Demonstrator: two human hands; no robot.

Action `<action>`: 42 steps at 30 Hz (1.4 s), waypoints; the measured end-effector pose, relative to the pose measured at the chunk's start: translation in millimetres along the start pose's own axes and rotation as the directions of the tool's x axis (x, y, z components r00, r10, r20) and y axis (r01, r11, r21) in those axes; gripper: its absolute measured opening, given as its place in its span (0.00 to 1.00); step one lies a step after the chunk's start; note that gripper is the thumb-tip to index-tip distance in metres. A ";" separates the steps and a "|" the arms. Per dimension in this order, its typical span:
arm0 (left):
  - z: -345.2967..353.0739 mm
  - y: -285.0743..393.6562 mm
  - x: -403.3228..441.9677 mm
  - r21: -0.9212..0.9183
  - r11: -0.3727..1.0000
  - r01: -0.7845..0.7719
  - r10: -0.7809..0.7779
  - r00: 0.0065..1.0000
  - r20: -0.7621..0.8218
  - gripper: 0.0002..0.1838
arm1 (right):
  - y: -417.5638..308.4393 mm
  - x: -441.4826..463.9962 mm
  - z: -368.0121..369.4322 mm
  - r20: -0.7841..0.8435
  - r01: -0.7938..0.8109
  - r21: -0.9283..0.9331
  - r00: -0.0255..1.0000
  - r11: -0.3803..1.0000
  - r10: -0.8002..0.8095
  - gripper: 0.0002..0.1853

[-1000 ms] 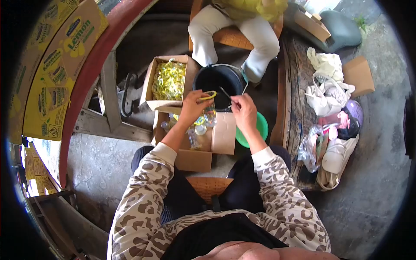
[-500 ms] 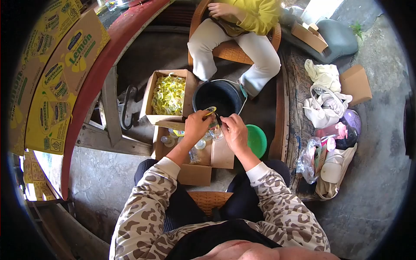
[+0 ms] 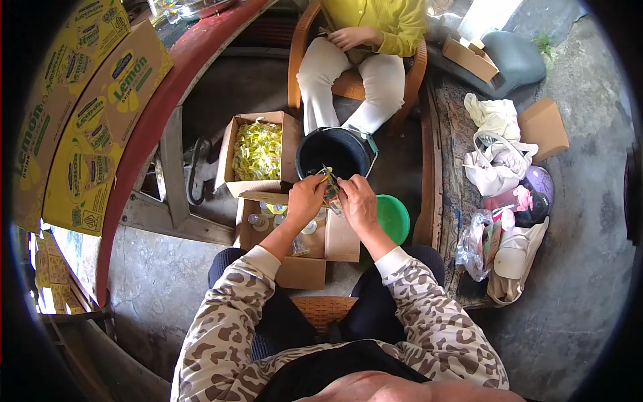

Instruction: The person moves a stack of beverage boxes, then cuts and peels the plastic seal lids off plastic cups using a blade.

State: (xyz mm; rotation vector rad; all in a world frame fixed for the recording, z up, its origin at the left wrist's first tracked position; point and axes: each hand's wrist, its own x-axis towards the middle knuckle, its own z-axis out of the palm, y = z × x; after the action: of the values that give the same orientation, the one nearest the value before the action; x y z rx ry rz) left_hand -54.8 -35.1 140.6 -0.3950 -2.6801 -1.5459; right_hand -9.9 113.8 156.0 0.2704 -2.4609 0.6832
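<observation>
Right hand (image 3: 358,201) neared the clear plastic cup (image 3: 331,193).
Left hand (image 3: 306,199) pinches its rim; long axis, rim-first, toward the bucket (image 3: 335,149); right's grip I can't tell.

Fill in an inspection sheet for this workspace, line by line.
Surface: grey floor, with darker patches.
Job's things: plastic cup, partly hidden between the hands; more cups in an open box; black bucket just beyond the hands; yellow plastic pieces heaped in a second box; green bowl at right.
Clutter: pale bags and a clear plastic bag on the bench.
Grip: left hand holds the cup; right hand is at its other side, contents unclear.
Cables: nothing seen.
Surroundings: person seated opposite; lemon drink cartons at left.
</observation>
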 end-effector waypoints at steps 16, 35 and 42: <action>12.3 -15.2 7.7 0.146 0.985 -0.092 0.098 0.995 -0.035 0.11 | 10.4 7.2 21.6 0.017 -0.025 -0.055 1.000 0.998 0.026 0.12; 5.5 -22.0 22.9 -0.081 0.978 -0.191 0.187 0.981 -0.047 0.10 | 29.0 15.5 13.8 -0.074 -0.263 0.163 0.958 0.951 0.277 0.08; 7.0 -25.0 26.0 -0.074 0.988 -0.137 0.135 0.990 -0.031 0.12 | 11.0 12.1 6.2 -0.060 -0.124 0.089 0.990 0.988 0.130 0.09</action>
State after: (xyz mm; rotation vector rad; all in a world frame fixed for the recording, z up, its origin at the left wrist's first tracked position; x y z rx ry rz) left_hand -84.9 -35.7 119.6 -0.5441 -2.5216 -1.6057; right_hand -26.3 119.4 154.0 0.1215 -2.4050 0.8388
